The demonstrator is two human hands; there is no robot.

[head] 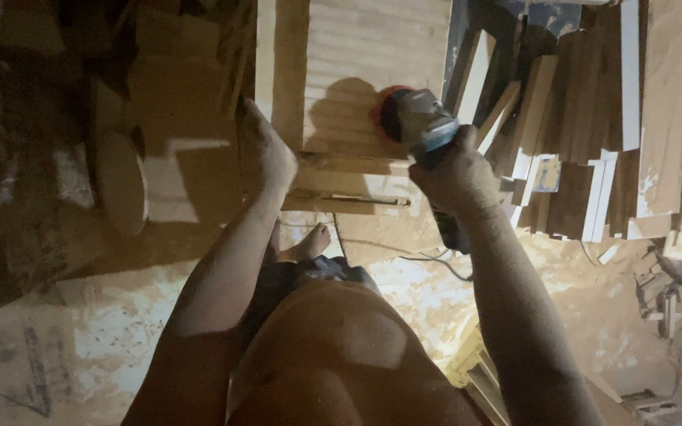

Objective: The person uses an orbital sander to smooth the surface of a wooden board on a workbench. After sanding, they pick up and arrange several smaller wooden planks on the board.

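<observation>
Seen from above, a person's right hand [453, 170] is clenched around a grey handheld power sander with an orange disc [416, 120], its disc pressed against the near right corner of a pale wooden slatted panel [372, 47]. The left hand [262, 154] rests flat on the panel's left edge, its grip released. Stacked wooden offcuts [586, 118] stand to the right, above a sawdust-covered floor [578, 300].

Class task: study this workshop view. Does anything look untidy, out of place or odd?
Yes. Sawdust covers the floor. Beside the right hand gripping the angle grinder, cut wooden pieces lean in a crooked heap. The left hand steadies the wooden panel. A bare foot stands near the cord.
</observation>
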